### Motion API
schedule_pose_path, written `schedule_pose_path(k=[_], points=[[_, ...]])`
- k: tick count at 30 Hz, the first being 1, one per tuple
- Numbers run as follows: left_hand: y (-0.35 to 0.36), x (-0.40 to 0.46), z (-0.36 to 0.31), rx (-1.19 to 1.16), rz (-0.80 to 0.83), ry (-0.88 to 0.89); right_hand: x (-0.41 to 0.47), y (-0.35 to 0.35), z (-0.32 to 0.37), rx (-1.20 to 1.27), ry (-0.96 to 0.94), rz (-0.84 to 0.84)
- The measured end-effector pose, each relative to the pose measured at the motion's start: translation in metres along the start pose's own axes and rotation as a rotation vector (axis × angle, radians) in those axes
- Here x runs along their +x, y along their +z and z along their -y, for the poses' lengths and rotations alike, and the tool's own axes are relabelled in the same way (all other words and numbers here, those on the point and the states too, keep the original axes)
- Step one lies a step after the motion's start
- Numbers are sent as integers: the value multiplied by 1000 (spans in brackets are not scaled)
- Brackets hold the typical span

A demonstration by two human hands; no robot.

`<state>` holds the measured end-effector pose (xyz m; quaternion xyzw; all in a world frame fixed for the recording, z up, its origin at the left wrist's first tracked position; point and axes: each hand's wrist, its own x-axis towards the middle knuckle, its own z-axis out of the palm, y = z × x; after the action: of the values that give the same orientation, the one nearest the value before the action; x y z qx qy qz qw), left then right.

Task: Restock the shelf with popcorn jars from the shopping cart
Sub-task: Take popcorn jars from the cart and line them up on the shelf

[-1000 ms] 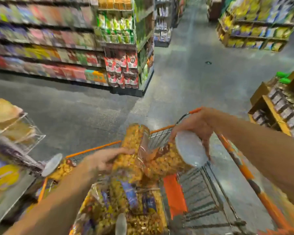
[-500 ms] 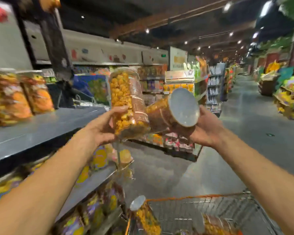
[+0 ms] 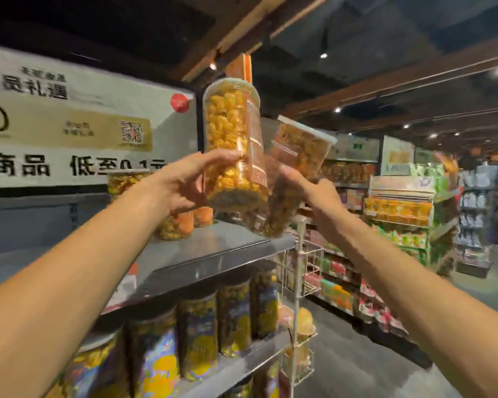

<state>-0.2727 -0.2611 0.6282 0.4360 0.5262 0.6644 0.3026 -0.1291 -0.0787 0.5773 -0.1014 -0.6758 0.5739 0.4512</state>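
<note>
Popcorn jar [image 3: 233,145] upright, gripped by left hand [image 3: 181,182]; right hand [image 3: 314,193] grips tilted jar [image 3: 293,173].

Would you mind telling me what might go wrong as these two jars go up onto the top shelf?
1. The left hand grips the yellow popcorn jar only near its base, so the tall jar may tip.
2. The right hand holds the darker jar tilted and close against the first, so they could knock together.
3. Jars already on the top shelf stand just behind, such as the orange-labelled jar, and could be pushed over.
</note>
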Motion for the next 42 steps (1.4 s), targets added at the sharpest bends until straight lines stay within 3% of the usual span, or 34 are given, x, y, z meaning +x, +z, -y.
schedule_pose_path(k=[6,12,18,21,24,34,38,40,42], points=[[-50,35,38,350,-358,134,74,59,-46,47,91,136],[-98,70,59,190,-582,88,165,82,-96,125,130,307],[-132,63,75,329,-627,-51,221,118,-159,29,262,416],[-139,59,88,298,-648,-34,221,139,-174,-101,214,394],[-138,58,91,313,-686,7,224,158,-178,-222,274,375],[-132,57,104,517,-699,51,228,165,-183,-628,229,409],[-132,50,103,543,-702,33,230,162,-168,-805,303,531],[-135,43,100,550,-703,24,223,158,-154,-894,190,480],[-135,38,98,561,-697,48,208,153,-135,-682,-57,237]])
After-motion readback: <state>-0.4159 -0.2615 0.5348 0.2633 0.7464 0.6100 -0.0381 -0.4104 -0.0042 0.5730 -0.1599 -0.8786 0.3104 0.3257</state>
